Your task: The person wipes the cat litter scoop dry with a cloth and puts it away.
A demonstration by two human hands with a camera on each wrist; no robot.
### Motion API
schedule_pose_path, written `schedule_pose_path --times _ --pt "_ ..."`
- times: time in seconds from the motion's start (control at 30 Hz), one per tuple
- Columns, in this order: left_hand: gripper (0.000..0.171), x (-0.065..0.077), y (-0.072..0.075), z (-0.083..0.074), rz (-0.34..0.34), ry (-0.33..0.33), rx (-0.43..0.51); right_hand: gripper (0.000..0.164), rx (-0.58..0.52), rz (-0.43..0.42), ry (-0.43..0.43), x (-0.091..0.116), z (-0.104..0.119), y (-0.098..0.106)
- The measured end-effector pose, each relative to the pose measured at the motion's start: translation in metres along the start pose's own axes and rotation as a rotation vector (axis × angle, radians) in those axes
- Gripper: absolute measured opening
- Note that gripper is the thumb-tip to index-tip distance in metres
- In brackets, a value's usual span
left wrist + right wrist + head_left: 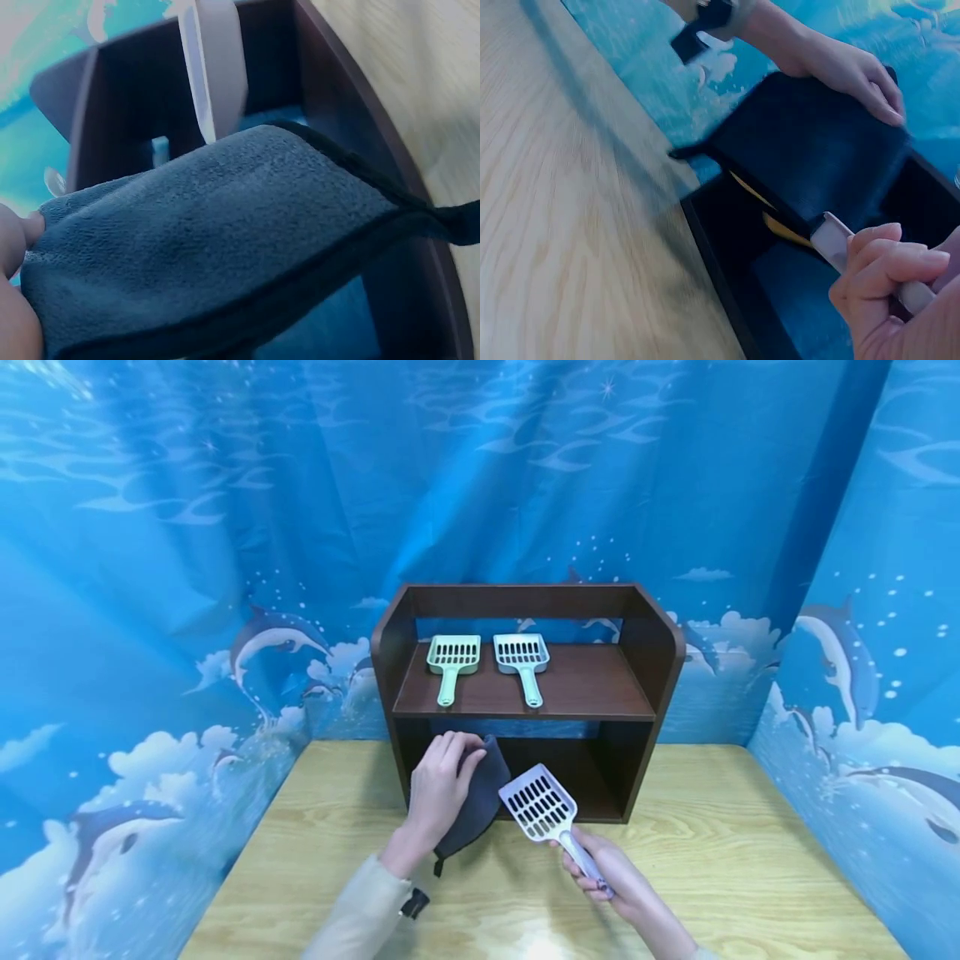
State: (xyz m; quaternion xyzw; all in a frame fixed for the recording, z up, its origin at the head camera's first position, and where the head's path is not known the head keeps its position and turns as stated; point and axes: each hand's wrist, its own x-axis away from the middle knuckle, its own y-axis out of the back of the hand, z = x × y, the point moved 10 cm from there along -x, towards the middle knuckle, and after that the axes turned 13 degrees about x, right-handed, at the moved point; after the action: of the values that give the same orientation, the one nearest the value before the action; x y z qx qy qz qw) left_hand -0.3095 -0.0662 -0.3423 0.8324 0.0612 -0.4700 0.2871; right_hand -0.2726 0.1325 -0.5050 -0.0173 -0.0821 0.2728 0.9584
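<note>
My left hand point(438, 787) pinches a dark grey cloth point(483, 789) by its upper edge, in front of the shelf's lower compartment. In the left wrist view the cloth point(210, 232) looks fuzzy, with a black border and a small hanging loop. My right hand point(611, 870) grips the handle of a pale lilac litter scoop point(538, 804), its slotted head tilted up and to the left, close beside the cloth. The right wrist view shows the scoop point(831, 241) near the cloth's lower edge. A yellow patch point(784, 229) shows beneath the cloth; what it belongs to, I cannot tell.
A dark brown two-level shelf point(641, 760) stands on the wooden table point(697, 852). On its upper board lie a green litter scoop point(447, 687) and a pale blue one point(530, 685), handles toward me. Blue ocean-print curtains point(480, 485) hang behind and at the sides.
</note>
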Motion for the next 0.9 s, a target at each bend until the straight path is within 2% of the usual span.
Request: schedule_pose_path --times 0.13,0.23,0.3,0.4,0.53,0.67,0.77,0.9 --pt "0.008 -0.007 -0.016 -0.014 0.020 0.004 0.079 0.038 0.014 -0.010 0.012 -0.009 0.009 -0.011" --pt "0.009 -0.003 -0.035 -0.022 0.077 0.006 0.126 0.037 0.027 -0.058 0.014 -0.013 0.015 -0.014" --pt "0.013 0.003 -0.048 -0.026 0.124 -0.010 0.127 0.036 0.035 -0.098 0.012 -0.014 0.019 -0.014" --pt "0.020 0.013 -0.061 -0.031 0.190 -0.063 0.082 0.036 0.050 -0.158 0.009 -0.013 0.024 -0.011" --pt "0.022 0.022 -0.070 -0.035 0.246 -0.139 -0.023 0.035 0.090 -0.202 0.003 -0.010 0.027 -0.008" --pt "0.017 0.026 -0.077 -0.036 0.284 -0.158 -0.090 0.036 0.136 -0.213 -0.007 -0.010 0.026 -0.008" --pt "0.013 0.028 -0.082 -0.038 0.306 -0.171 -0.087 0.037 0.153 -0.224 -0.022 -0.011 0.025 -0.008" --pt "0.012 0.028 -0.083 -0.040 0.297 -0.204 -0.084 0.036 0.167 -0.236 -0.025 -0.014 0.025 -0.008"
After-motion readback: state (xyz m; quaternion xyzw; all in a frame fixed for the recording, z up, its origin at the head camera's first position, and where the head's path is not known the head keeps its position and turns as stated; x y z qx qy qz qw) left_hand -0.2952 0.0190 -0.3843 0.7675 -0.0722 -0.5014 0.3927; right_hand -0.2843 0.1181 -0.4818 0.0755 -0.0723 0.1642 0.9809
